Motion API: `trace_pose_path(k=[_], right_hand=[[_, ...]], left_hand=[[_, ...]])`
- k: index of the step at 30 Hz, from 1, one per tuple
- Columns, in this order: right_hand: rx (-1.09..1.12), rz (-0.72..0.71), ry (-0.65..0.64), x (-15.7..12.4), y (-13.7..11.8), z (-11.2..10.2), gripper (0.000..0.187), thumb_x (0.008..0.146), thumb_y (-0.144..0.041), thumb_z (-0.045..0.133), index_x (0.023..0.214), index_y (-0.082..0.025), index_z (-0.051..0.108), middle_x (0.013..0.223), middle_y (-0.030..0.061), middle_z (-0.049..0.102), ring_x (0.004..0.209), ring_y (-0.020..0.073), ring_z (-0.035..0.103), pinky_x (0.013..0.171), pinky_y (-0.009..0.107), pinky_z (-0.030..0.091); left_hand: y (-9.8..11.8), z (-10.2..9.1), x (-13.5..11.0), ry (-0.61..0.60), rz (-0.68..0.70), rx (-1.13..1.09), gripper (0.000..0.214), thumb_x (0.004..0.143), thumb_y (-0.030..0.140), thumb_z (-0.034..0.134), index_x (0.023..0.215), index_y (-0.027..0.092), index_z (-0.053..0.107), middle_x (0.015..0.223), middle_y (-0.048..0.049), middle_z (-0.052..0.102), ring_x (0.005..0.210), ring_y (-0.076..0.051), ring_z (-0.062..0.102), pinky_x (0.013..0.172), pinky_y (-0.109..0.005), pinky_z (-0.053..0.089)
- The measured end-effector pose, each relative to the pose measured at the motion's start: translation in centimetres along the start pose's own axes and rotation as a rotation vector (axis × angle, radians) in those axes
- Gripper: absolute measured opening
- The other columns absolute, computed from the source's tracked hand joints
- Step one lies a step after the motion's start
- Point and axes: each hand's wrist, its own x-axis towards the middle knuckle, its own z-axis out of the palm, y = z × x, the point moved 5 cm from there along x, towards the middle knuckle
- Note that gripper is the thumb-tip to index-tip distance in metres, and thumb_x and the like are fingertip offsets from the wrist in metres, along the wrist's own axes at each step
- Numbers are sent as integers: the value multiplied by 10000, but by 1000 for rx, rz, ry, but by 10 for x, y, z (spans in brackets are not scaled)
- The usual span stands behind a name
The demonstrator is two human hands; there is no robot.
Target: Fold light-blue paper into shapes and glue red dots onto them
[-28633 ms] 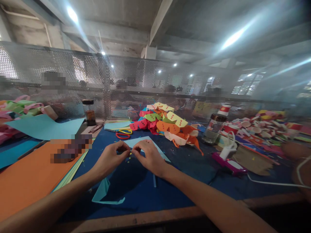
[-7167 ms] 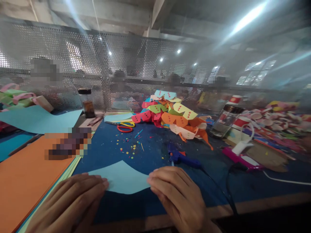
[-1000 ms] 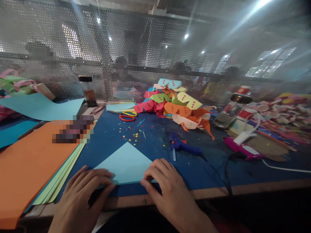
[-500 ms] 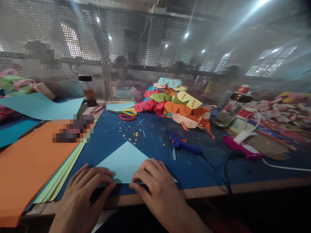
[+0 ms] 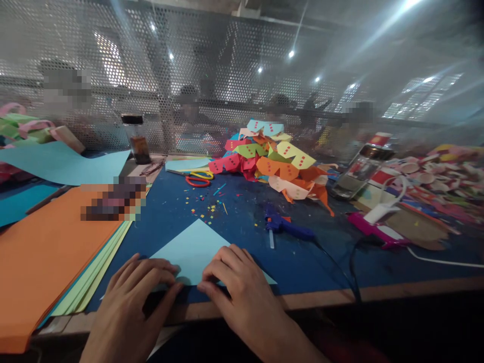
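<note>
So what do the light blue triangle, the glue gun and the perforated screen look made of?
Light blue triangle: matte paper or thin card, from its flat colour and crisp edges.
Glue gun: probably hard plastic, dull, from its uniform blue, moulded-looking body.
Perforated screen: likely metal, grey with regular holes; painted or bare unclear.

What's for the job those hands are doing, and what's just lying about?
Seems to belong:
light blue paper triangle, touched by the left hand and right hand
blue plastic glue gun, perhaps; untouched
scissors with red and yellow handles, perhaps; untouched

Probably just lying about:
tiny coloured paper scraps
clear jar with brown contents
</note>
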Motion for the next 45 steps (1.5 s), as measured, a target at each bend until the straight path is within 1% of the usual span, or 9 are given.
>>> trace_pose_path(k=[2,6,10,17,22,27,39,45], right_hand=[[-1,7,2,0,0,0,101,869,-199,736,837,-219,642,912,-26,636,944,184,550,829,330,412],[10,18,-11,0,1,2,97,877,-196,727,837,-216,641,915,-25,636,953,187,555,843,340,411],[36,40,-10,-1,3,2,120,862,-199,746,830,-210,631,926,-26,643,965,190,561,870,350,407],[33,41,-24,0,2,3,103,880,-206,727,834,-218,635,943,-20,643,982,196,556,878,353,399],[23,54,-50,0,2,3,93,902,-225,704,843,-216,633,950,-14,641,983,201,551,874,360,395],[19,61,-41,0,2,3,90,901,-221,705,849,-221,631,952,-18,638,979,200,550,870,360,387],[-27,42,49,-2,3,4,138,865,-208,740,814,-217,613,900,-24,629,921,195,546,811,339,367],[-31,53,73,-4,7,-1,160,849,-213,760,797,-216,610,885,-29,633,895,192,544,791,338,356]], left_hand=[[1,0,0,3,-17,-4,134,925,416,592,904,288,625,985,4,737,939,-249,687,1022,-510,409],[3,2,0,-12,33,19,128,896,419,641,922,294,642,1007,8,739,947,-248,693,1003,-498,438],[1,6,1,-34,59,29,110,898,400,641,937,298,649,1033,3,740,967,-241,689,990,-488,459],[4,8,1,-52,92,21,102,911,376,632,973,296,630,1057,6,725,982,-231,677,1015,-482,419],[8,7,2,-49,78,19,81,909,351,628,963,291,620,1053,11,716,989,-239,670,1012,-486,410],[10,7,4,-47,82,14,46,916,307,607,959,291,606,1036,12,712,974,-235,668,991,-492,422],[10,9,6,-7,77,31,62,904,333,635,914,286,595,980,13,720,936,-236,671,961,-478,416],[12,8,8,-1,60,29,67,906,340,633,903,285,595,973,11,716,935,-236,665,992,-481,387]])
